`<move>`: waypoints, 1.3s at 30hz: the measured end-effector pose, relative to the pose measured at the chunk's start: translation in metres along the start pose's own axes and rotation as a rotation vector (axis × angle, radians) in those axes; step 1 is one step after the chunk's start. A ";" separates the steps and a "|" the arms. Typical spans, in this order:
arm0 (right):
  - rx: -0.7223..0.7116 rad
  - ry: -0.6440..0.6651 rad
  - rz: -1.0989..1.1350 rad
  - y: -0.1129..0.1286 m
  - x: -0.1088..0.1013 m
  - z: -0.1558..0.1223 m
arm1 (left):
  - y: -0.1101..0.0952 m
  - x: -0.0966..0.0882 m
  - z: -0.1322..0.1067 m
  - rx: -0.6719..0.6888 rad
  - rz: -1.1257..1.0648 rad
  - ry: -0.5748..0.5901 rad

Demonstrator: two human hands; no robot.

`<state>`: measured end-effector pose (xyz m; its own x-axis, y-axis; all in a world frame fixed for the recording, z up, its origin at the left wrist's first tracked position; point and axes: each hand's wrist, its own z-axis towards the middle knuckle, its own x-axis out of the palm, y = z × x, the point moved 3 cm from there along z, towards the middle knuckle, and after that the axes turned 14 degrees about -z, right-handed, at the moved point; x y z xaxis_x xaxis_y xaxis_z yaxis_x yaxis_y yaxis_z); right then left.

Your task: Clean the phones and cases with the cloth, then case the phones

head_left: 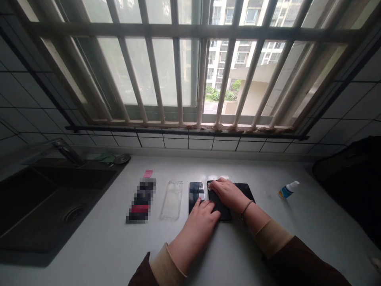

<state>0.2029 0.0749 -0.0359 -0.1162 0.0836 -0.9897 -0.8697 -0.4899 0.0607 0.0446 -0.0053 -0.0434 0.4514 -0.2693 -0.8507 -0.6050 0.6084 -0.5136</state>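
A dark-screened phone [196,190] lies on the white counter, partly under the fingertips of my left hand [202,216]. That hand is open, its fingers spread and the thumb resting on a matte black phone case [224,214] beside the phone. Over the case's top left corner, my right hand [228,192] has its fingers closed together and gripping there; a small pale patch shows by the fingertips. Whether a phone sits inside the case is hidden. Another black phone-like slab [246,190] lies partly behind my right wrist. Left of the phone is a clear phone case [172,200].
A blurred-out dark and red item [141,201] and a pink slip [148,173] lie to the left. Beyond them is a dark sink [89,174] with a faucet [67,151]. A small white and blue bottle [288,190] stands tilted in view at right, near a black bag-like shape [351,186].
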 end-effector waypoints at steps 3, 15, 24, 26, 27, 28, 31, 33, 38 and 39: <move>-0.001 0.001 0.022 0.004 -0.003 -0.006 | -0.002 -0.002 0.000 -0.006 -0.005 0.012; -0.053 0.010 0.121 0.008 -0.006 -0.025 | -0.003 -0.002 -0.002 -0.009 0.012 -0.009; 0.014 -0.001 0.237 0.009 -0.007 -0.033 | -0.004 -0.001 -0.002 -0.029 0.056 0.000; 0.114 -0.036 0.265 0.004 -0.007 -0.030 | -0.004 -0.001 -0.002 -0.022 0.068 -0.013; 0.178 -0.060 0.274 0.001 -0.007 -0.027 | -0.003 -0.001 -0.002 -0.019 0.074 -0.017; 0.247 -0.086 0.278 -0.003 -0.007 -0.024 | -0.003 0.000 -0.002 -0.016 0.078 -0.019; 0.430 -0.136 0.275 -0.014 -0.007 -0.011 | -0.002 0.001 -0.002 -0.013 0.079 -0.017; 0.507 -0.138 0.271 -0.019 -0.006 -0.001 | -0.002 0.001 -0.002 -0.016 0.076 -0.017; 0.588 -0.111 0.261 -0.021 0.000 0.020 | -0.003 0.001 -0.002 -0.025 0.064 0.010; 0.594 -0.102 0.262 -0.021 0.002 0.023 | -0.003 0.001 -0.002 -0.027 0.064 0.012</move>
<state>0.2100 0.1049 -0.0361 -0.3801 0.1228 -0.9168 -0.9198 0.0546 0.3886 0.0456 -0.0087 -0.0425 0.4033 -0.2394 -0.8832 -0.6501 0.6043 -0.4606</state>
